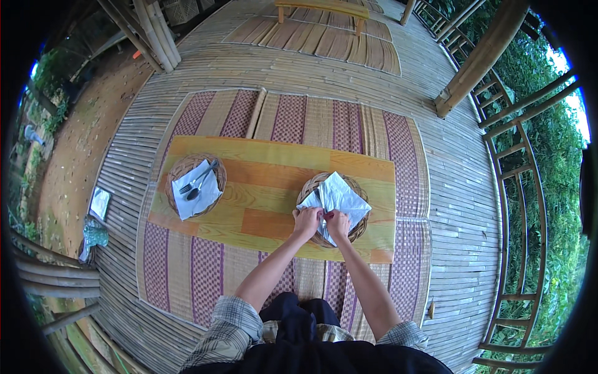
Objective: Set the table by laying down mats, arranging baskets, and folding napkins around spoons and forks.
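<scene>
On the right half of a low wooden table [268, 215], a white paper napkin [344, 198] lies over a round wicker plate [359, 233]. Both my hands are at the napkin's near edge, close together. The fingers of my left hand [306, 223] are closed at its left part, and my right hand [337, 224] pinches it just beside. A narrow dark strip shows along the napkin's fold above my left fingers; I cannot make out what it is. Farther left, a second wicker plate [222, 180] bears another white napkin [202, 201] with a fork [185, 188] and a spoon [194, 193] on it.
Striped woven mats [408, 187] lie under the table on a bamboo floor [461, 249]. A bench [324, 6] stands at the far side. Bamboo railing [522, 212] runs along the right. A green cloth-like bundle [94, 233] sits at the left floor edge.
</scene>
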A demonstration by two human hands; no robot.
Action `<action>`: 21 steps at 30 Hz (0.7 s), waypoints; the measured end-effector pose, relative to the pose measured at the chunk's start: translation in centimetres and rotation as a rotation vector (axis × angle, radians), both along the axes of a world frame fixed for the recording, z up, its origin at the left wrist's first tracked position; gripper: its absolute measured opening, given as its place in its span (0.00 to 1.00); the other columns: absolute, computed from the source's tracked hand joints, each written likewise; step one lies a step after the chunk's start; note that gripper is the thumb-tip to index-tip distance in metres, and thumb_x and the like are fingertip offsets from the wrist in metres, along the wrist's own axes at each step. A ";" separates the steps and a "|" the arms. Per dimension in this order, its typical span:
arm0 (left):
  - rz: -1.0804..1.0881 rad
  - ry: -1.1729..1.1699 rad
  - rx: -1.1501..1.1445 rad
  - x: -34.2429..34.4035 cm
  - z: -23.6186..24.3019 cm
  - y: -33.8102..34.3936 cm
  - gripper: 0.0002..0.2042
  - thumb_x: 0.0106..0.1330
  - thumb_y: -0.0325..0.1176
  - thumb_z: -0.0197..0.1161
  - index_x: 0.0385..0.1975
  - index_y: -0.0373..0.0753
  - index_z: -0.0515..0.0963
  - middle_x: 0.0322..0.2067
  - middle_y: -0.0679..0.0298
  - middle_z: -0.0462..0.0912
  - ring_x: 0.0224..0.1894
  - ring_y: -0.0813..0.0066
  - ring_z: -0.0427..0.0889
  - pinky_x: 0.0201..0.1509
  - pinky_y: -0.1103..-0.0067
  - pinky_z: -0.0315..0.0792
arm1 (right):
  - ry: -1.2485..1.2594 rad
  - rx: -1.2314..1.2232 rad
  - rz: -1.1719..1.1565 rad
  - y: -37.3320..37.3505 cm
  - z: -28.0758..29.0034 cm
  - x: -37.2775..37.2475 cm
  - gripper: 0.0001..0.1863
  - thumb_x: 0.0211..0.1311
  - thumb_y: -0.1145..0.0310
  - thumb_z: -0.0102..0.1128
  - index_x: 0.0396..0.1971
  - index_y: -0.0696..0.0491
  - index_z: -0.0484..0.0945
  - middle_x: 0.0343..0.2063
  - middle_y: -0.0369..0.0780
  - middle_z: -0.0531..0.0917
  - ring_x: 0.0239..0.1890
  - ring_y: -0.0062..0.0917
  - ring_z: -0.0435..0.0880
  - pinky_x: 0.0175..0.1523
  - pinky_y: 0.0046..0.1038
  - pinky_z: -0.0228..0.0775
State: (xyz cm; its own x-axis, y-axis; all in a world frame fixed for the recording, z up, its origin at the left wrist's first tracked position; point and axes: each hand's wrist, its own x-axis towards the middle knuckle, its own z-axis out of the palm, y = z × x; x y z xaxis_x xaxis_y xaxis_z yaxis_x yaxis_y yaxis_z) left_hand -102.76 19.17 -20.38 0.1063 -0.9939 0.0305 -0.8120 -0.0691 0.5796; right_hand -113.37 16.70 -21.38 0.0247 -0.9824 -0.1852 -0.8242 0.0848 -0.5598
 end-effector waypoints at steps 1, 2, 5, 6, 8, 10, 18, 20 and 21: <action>0.007 0.024 0.034 -0.2 0.4 -0.1 0.09 0.50 0.27 0.51 0.30 0.44 0.75 0.28 0.67 0.78 0.35 0.70 0.73 0.39 0.73 0.57 | -0.120 0.113 -0.059 -0.3 -0.1 -0.4 0.10 0.43 0.62 0.57 0.22 0.54 0.77 0.24 0.42 0.78 0.35 0.34 0.74 0.43 0.35 0.59; 0.012 0.050 0.068 -0.4 0.8 -0.2 0.08 0.51 0.28 0.51 0.30 0.44 0.75 0.27 0.67 0.78 0.33 0.71 0.74 0.38 0.74 0.56 | -0.117 0.107 -0.064 -0.5 -0.2 -0.8 0.10 0.43 0.62 0.57 0.22 0.54 0.77 0.24 0.42 0.78 0.35 0.34 0.74 0.43 0.35 0.59; 0.077 0.229 -0.030 -0.1 1.0 -0.5 0.06 0.50 0.29 0.52 0.27 0.43 0.75 0.22 0.64 0.77 0.28 0.68 0.75 0.37 0.70 0.60 | -0.289 0.123 -0.055 -1.2 0.8 -1.0 0.11 0.42 0.63 0.59 0.24 0.55 0.77 0.21 0.43 0.79 0.28 0.33 0.77 0.37 0.30 0.65; 0.053 0.431 -0.038 0.4 1.2 -0.8 0.06 0.52 0.31 0.54 0.28 0.39 0.75 0.24 0.62 0.77 0.27 0.69 0.76 0.33 0.76 0.66 | -0.356 0.082 -0.033 -1.4 1.5 -0.9 0.11 0.42 0.64 0.59 0.24 0.56 0.77 0.21 0.43 0.79 0.26 0.31 0.78 0.34 0.28 0.66; 0.060 0.525 -0.069 1.2 1.6 -0.8 0.07 0.52 0.32 0.54 0.28 0.37 0.74 0.24 0.61 0.77 0.27 0.70 0.77 0.31 0.79 0.67 | -0.460 0.098 -0.031 -1.3 3.5 -0.4 0.10 0.43 0.68 0.58 0.25 0.58 0.76 0.21 0.42 0.79 0.26 0.26 0.79 0.32 0.24 0.67; 0.056 0.680 -0.084 1.2 2.4 -1.0 0.09 0.54 0.33 0.55 0.28 0.33 0.73 0.24 0.59 0.77 0.27 0.75 0.77 0.31 0.82 0.69 | -0.512 0.065 0.002 -1.5 4.2 -0.7 0.10 0.44 0.69 0.58 0.26 0.59 0.76 0.21 0.42 0.79 0.26 0.26 0.79 0.32 0.23 0.67; 0.290 0.810 -0.166 4.9 1.3 1.5 0.08 0.53 0.32 0.55 0.27 0.33 0.70 0.20 0.61 0.76 0.25 0.75 0.77 0.30 0.81 0.69 | -0.508 -0.022 0.268 -0.8 5.8 0.9 0.07 0.46 0.72 0.55 0.26 0.57 0.76 0.22 0.40 0.79 0.25 0.22 0.77 0.32 0.20 0.67; 0.310 0.690 -0.180 6.4 0.6 2.1 0.08 0.53 0.32 0.55 0.25 0.33 0.70 0.21 0.61 0.76 0.25 0.74 0.77 0.29 0.80 0.69 | -0.383 -0.136 0.202 -1.3 3.9 -0.6 0.05 0.44 0.72 0.55 0.23 0.57 0.76 0.20 0.42 0.78 0.23 0.28 0.77 0.31 0.23 0.67; 0.329 0.563 -0.191 7.2 0.1 2.7 0.07 0.54 0.32 0.54 0.24 0.34 0.70 0.21 0.60 0.76 0.25 0.72 0.77 0.29 0.79 0.69 | -0.324 -0.204 0.150 -1.5 3.0 -1.4 0.05 0.43 0.73 0.54 0.20 0.58 0.76 0.18 0.44 0.77 0.22 0.32 0.76 0.31 0.26 0.67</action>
State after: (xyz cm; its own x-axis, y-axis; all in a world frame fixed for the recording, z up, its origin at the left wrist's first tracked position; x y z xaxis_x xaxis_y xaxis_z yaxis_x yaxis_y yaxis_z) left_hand -95.58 21.90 -20.28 0.4530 -0.8899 0.0536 -0.3374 -0.1155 0.9342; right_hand -114.74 15.24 -18.35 0.1957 -0.9792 0.0541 -0.5971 -0.1628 -0.7855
